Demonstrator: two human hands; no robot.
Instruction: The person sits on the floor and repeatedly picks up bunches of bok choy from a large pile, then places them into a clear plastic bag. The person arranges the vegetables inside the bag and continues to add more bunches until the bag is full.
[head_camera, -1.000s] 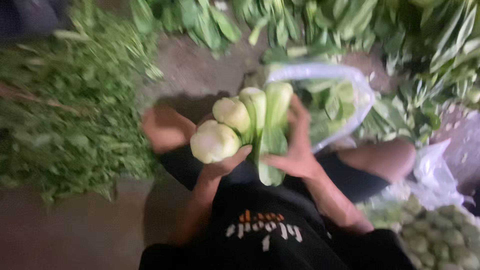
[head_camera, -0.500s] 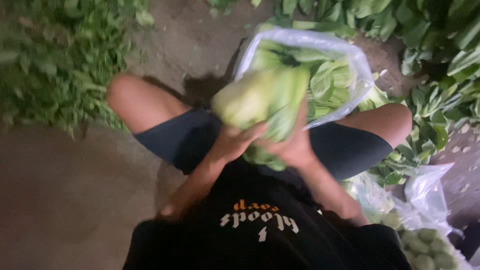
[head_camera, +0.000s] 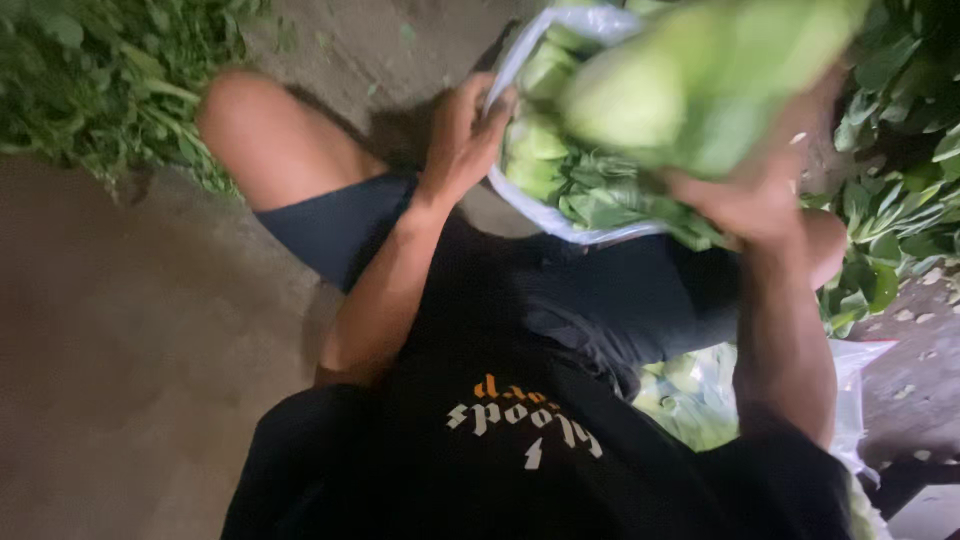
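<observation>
Pale green bunched leafy stalks (head_camera: 700, 85), blurred with motion, sit clamped in the right hand (head_camera: 745, 195), fingers closed round their lower end, at about one o'clock. At eleven o'clock of it the left hand (head_camera: 462, 135) pinches the rim of a thin clear plastic bag (head_camera: 560, 215), fingers curled shut over the edge and pulling the mouth wide. More green leaves (head_camera: 560, 170) already lie inside. By my reading the bagging step is under way; lowering the bunch calls for the mouth held wide. Loose greens (head_camera: 900, 200) lie at three o'clock, herbs (head_camera: 90, 90) at ten, on the concrete floor (head_camera: 130, 350).
</observation>
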